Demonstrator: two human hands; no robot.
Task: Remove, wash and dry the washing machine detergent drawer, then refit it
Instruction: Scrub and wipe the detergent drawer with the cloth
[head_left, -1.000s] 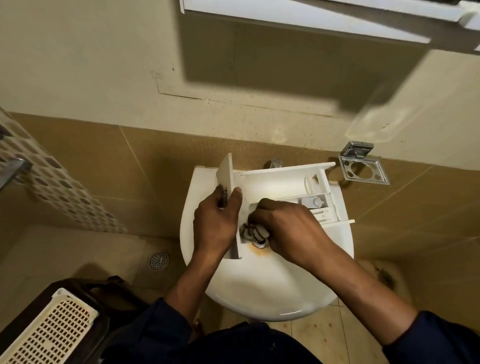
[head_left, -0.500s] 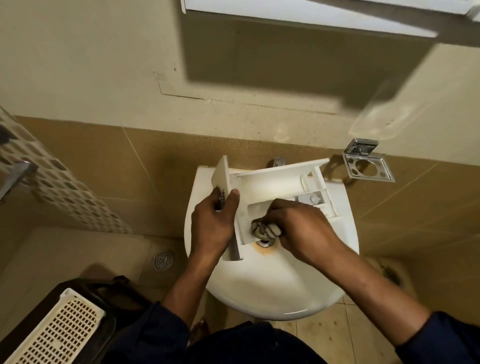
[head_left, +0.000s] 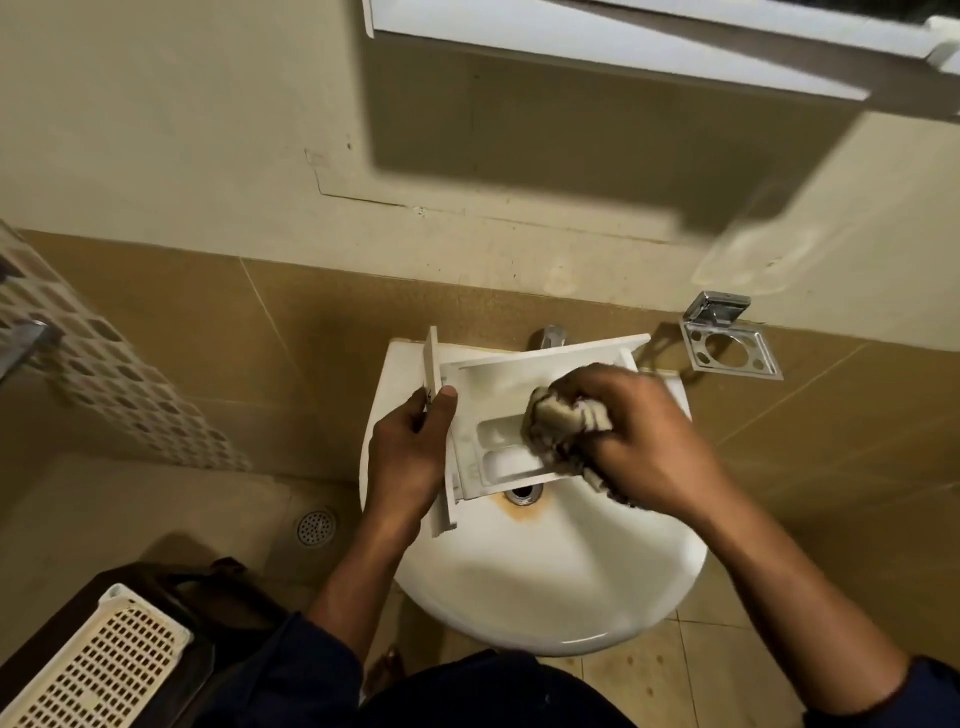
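Your left hand (head_left: 410, 457) gripped the front panel of the detergent drawer (head_left: 493, 375), held across the basin (head_left: 545, 582) above the drain. Your right hand (head_left: 657, 441), fingers curled round a bunched cloth (head_left: 563, 415), had moved from the near edge into the compartments: wiping evidently continued, with refitting still ahead.

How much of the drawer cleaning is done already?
Done: the drawer is out of its machine, above the sink. In hand: the left hand grips its front panel while the right hand rubs a cloth inside it. No water shows at the tap, so I cannot tell washing from drying. Left: finish wiping, then refit it; no washing machine is in view.
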